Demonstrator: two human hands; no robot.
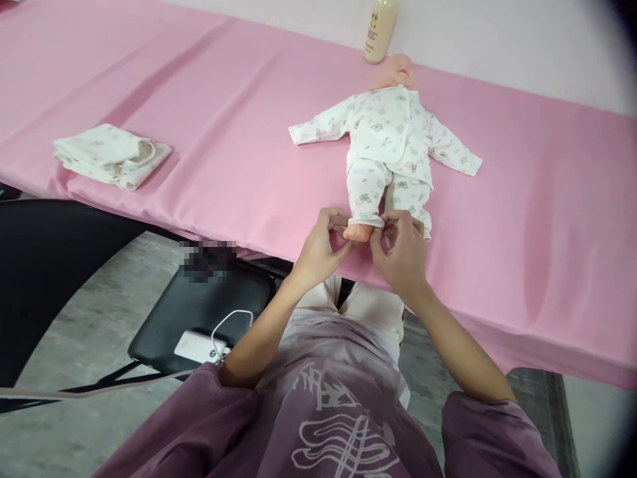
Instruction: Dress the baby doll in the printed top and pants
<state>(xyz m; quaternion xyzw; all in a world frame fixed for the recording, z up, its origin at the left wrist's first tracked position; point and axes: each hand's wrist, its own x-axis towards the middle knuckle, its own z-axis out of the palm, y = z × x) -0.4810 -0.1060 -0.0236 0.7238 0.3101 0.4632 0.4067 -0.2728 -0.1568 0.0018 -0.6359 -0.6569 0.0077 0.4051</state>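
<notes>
A baby doll lies on its back on the pink-covered table, head toward the wall. It wears a white printed jacket with its sleeves spread out and matching trousers. One bare foot sticks out of the trouser leg at the left; the other foot is not visible. My left hand is curled at the left side of that leg's cuff, thumb beside the foot. On the cuff's right side, my right hand pinches the hem between thumb and fingers.
Folded printed cloth lies on the pink table cover at the left. A cream-coloured bottle stands by the wall near the doll's head. Below the table edge, a black stool carries a white power bank with a cable.
</notes>
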